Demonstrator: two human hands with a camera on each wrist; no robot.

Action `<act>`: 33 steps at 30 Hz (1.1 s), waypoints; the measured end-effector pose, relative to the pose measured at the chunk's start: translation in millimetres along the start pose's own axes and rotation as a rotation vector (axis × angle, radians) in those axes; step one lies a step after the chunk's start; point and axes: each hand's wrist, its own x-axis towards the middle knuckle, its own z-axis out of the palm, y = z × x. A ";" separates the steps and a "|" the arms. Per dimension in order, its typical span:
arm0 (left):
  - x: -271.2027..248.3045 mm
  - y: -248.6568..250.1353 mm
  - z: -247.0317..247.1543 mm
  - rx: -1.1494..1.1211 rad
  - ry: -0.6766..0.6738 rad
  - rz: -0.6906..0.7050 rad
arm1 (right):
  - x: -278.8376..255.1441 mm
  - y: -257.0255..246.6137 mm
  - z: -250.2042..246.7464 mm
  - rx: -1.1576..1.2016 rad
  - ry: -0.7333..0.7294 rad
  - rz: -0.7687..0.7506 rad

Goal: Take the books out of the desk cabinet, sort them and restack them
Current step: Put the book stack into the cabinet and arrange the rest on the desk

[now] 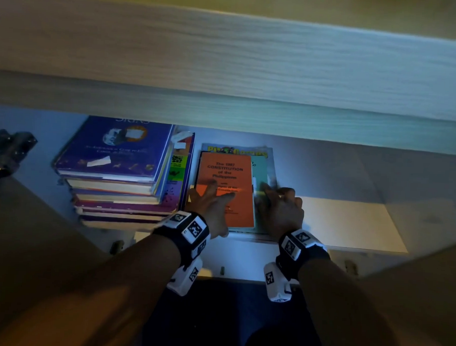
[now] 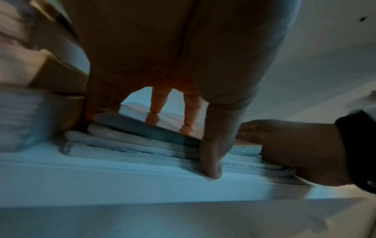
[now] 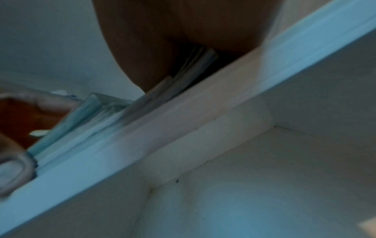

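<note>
Head view: our left hand (image 1: 212, 198) lies flat, fingers straight, on orange booklet (image 1: 226, 188) topping thin pile (image 2: 142, 145) at centre of frame on cabinet shelf (image 1: 350, 222). Our right hand (image 1: 280, 209) curls at pile's right edge, probably pinching several thin books; blur hides grip. Pile's long axis runs away from us, near edge at both wrists, hands equally close. Two piles counted: this one, plus taller stack (image 1: 122, 178) of roughly seven books left of it.

The orange booklet (image 1: 226, 188) reads "The 1987 CONSTITUTION of the Philippines"; other covers are illegible.
</note>
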 end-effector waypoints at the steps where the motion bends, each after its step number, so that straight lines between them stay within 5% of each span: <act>1: 0.3 -0.8 0.2 0.008 -0.007 0.005 | -0.1 0.2 0.8 -0.019 0.003 -0.009; 11: -3.2 -5.0 2.3 0.017 -0.004 0.009 | -3.5 -0.4 -0.1 -0.013 0.003 -0.007; 16: -24.2 -7.8 20.9 0.012 0.266 0.030 | -1.2 10.0 -2.8 0.121 -0.044 0.011; 21: -83.4 -11.1 39.3 0.002 0.202 0.017 | -9.0 29.6 -2.5 0.252 -0.144 -0.042; 26: -174.0 -6.1 -22.5 -0.195 0.049 0.061 | -104.0 -46.3 -117.6 0.428 -0.295 -0.125; 30: -251.0 12.2 -125.5 -0.442 -0.008 0.230 | -154.0 -100.8 -234.3 0.729 -0.491 -0.123; 33: -282.0 42.5 -220.1 -0.637 0.013 0.316 | -153.7 -130.8 -332.9 0.881 -0.499 -0.108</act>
